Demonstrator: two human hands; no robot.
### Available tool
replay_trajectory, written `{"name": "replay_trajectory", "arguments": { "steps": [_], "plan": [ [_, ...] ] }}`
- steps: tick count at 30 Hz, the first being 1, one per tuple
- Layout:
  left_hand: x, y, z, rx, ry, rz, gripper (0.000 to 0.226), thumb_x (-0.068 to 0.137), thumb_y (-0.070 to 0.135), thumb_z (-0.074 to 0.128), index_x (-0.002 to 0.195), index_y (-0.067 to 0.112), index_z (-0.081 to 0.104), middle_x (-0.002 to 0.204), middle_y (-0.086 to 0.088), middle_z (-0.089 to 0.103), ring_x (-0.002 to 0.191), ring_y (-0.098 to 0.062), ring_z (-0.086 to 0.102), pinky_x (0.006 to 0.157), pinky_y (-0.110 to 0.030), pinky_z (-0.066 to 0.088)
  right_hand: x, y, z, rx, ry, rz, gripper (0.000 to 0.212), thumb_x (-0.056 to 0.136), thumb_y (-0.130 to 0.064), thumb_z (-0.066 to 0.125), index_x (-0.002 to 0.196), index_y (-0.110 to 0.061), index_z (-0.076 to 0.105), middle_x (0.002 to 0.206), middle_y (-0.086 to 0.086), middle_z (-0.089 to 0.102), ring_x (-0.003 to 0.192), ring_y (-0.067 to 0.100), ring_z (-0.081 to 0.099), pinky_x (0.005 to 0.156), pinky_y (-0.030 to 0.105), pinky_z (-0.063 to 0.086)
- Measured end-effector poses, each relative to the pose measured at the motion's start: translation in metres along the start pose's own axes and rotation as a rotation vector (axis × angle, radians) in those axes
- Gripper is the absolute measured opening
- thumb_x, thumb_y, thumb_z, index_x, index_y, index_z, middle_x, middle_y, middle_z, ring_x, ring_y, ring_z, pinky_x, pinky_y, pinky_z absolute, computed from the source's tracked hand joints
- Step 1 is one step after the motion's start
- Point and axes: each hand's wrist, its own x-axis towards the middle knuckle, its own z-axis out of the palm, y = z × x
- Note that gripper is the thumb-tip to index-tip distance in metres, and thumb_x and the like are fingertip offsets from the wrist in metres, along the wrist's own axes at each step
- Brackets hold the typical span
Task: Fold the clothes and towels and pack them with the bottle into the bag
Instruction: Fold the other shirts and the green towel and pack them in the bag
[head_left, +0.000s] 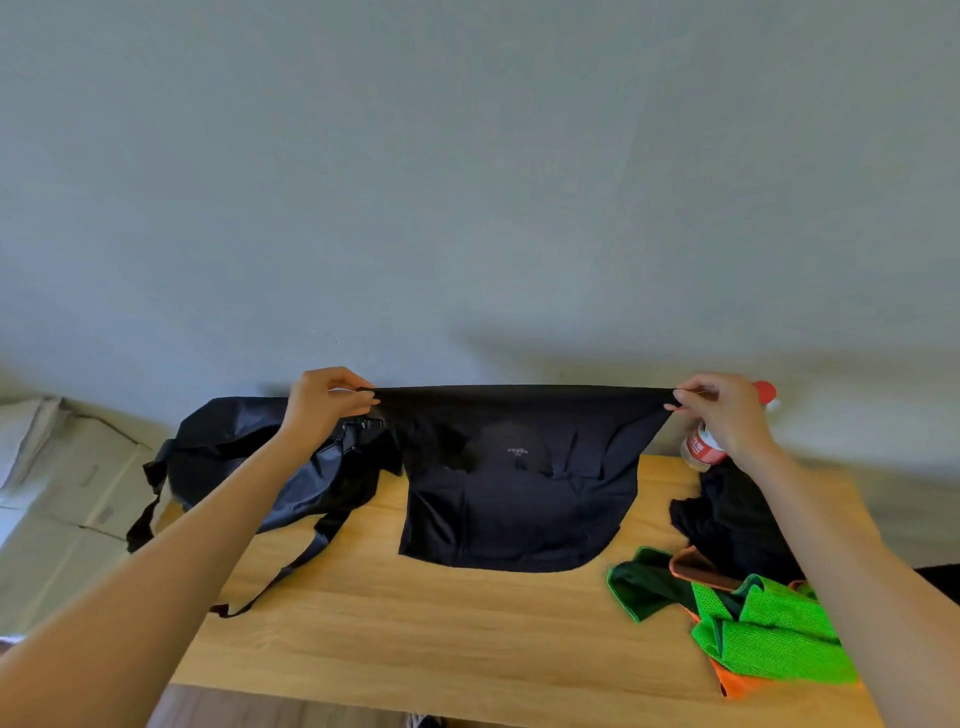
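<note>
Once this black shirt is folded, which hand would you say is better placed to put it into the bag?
Left, probably. The left hand pinches the black shirt right above the black bag; the right hand is across the table, by the bottle.

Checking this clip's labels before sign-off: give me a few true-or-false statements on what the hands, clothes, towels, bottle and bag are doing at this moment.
1. Both hands pinch the top edge of the black garment, left hand at one corner, right hand at the other. True.
2. The garment lies folded flat on the table. False: it is held up stretched, its lower edge on the table.
3. The bottle is inside the black bag. False: it stands behind the right hand, across from the bag.
4. The green towels lie loose near the right forearm. True.
</note>
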Motion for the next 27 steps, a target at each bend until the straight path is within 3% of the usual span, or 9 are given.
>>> {"name": "replay_trajectory", "arguments": {
  "steps": [3, 5, 7, 10, 14, 17, 23, 27],
  "plan": [
    [0.013, -0.023, 0.01, 0.104, -0.028, -0.005, 0.018, 0.078, -0.007, 0.069, 0.076, 0.011, 0.067, 0.077, -0.004, 0.07, 0.078, -0.018, 0.071, 0.073, -0.019, 0.057, 0.007, 0.017, 0.009, -0.073, -0.003, -0.001, 0.014, 0.086, 0.008, 0.057, 0.077, 0.0, 0.064, 0.068, 0.004, 0.058, 0.063, 0.001, 0.058, 0.059, 0.008, 0.04],
    [0.013, -0.038, 0.017, 0.171, -0.039, -0.009, 0.021, 0.077, -0.006, 0.07, 0.077, 0.016, 0.069, 0.079, 0.001, 0.07, 0.075, -0.009, 0.069, 0.074, -0.013, 0.054, 0.007, 0.034, 0.014, -0.099, -0.029, 0.022, 0.015, 0.085, 0.007, 0.059, 0.076, -0.003, 0.064, 0.068, 0.0, 0.059, 0.066, 0.004, 0.056, 0.061, 0.011, 0.04],
    [0.01, -0.053, 0.026, 0.213, -0.069, -0.024, 0.021, 0.077, -0.005, 0.069, 0.08, 0.016, 0.069, 0.082, 0.003, 0.07, 0.072, 0.0, 0.067, 0.073, -0.008, 0.051, 0.003, 0.054, 0.019, -0.104, -0.053, 0.057, 0.015, 0.084, 0.008, 0.06, 0.077, -0.004, 0.064, 0.069, 0.0, 0.06, 0.064, -0.001, 0.056, 0.061, 0.007, 0.04],
    [0.003, -0.078, 0.037, 0.23, -0.12, -0.078, 0.024, 0.077, -0.007, 0.068, 0.079, 0.017, 0.068, 0.085, 0.007, 0.068, 0.073, 0.006, 0.066, 0.073, -0.008, 0.05, -0.011, 0.08, 0.028, -0.131, -0.076, 0.099, 0.014, 0.082, 0.008, 0.062, 0.08, -0.005, 0.066, 0.076, 0.002, 0.062, 0.074, 0.005, 0.056, 0.066, 0.001, 0.039],
    [-0.011, -0.113, 0.049, 0.28, -0.186, -0.135, 0.027, 0.076, -0.007, 0.069, 0.074, 0.02, 0.067, 0.088, 0.011, 0.067, 0.08, 0.001, 0.064, 0.074, -0.011, 0.05, -0.031, 0.114, 0.036, -0.171, -0.129, 0.142, 0.017, 0.081, 0.009, 0.063, 0.081, -0.007, 0.068, 0.081, 0.002, 0.066, 0.08, 0.014, 0.06, 0.071, 0.009, 0.043],
    [-0.024, -0.136, 0.053, 0.336, -0.217, -0.175, 0.028, 0.077, -0.007, 0.069, 0.072, 0.02, 0.066, 0.087, 0.009, 0.066, 0.083, -0.004, 0.063, 0.076, -0.012, 0.045, -0.047, 0.132, 0.043, -0.197, -0.154, 0.188, 0.015, 0.081, 0.007, 0.064, 0.084, -0.006, 0.069, 0.088, 0.006, 0.068, 0.085, 0.016, 0.062, 0.082, 0.026, 0.045],
    [-0.042, -0.173, 0.066, 0.369, -0.226, -0.19, 0.02, 0.078, -0.01, 0.067, 0.082, 0.01, 0.069, 0.091, -0.001, 0.065, 0.086, -0.01, 0.061, 0.078, -0.013, 0.046, -0.065, 0.166, 0.06, -0.204, -0.166, 0.245, 0.021, 0.08, 0.009, 0.064, 0.081, -0.012, 0.067, 0.094, 0.005, 0.067, 0.086, 0.016, 0.063, 0.08, 0.027, 0.049],
    [-0.051, -0.192, 0.071, 0.421, -0.294, -0.142, 0.039, 0.076, -0.01, 0.069, 0.078, 0.029, 0.065, 0.096, 0.002, 0.063, 0.09, -0.012, 0.06, 0.08, -0.015, 0.048, -0.073, 0.182, 0.07, -0.232, -0.21, 0.242, 0.023, 0.08, 0.012, 0.062, 0.084, -0.009, 0.07, 0.103, 0.009, 0.067, 0.094, 0.017, 0.062, 0.087, 0.028, 0.047]
  ]
}}
